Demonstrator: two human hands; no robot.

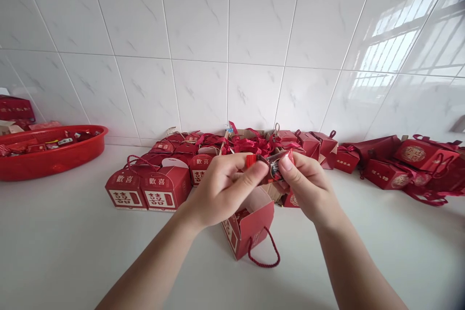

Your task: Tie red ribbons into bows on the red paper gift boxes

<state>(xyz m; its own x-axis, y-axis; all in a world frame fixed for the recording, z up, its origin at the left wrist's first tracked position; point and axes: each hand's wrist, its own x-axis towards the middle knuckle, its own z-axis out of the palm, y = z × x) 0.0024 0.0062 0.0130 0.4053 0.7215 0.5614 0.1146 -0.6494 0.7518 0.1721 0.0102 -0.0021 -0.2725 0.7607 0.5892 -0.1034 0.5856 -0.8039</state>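
My left hand [221, 186] and my right hand [307, 184] meet in the middle of the view, both pinched on a small wrapped candy [273, 164] with red ends. They hold it just above an open red gift box [250, 230] with a red cord handle, which stands on the white counter [72, 247]. Something red lies inside the box; I cannot make out what.
Closed red gift boxes [160, 189] with white labels stand left of my hands. A cardboard box of red ribbons [254, 144] sits against the tiled wall. More red boxes [410, 164] lie at the right. A red tray [54, 150] of sweets sits far left.
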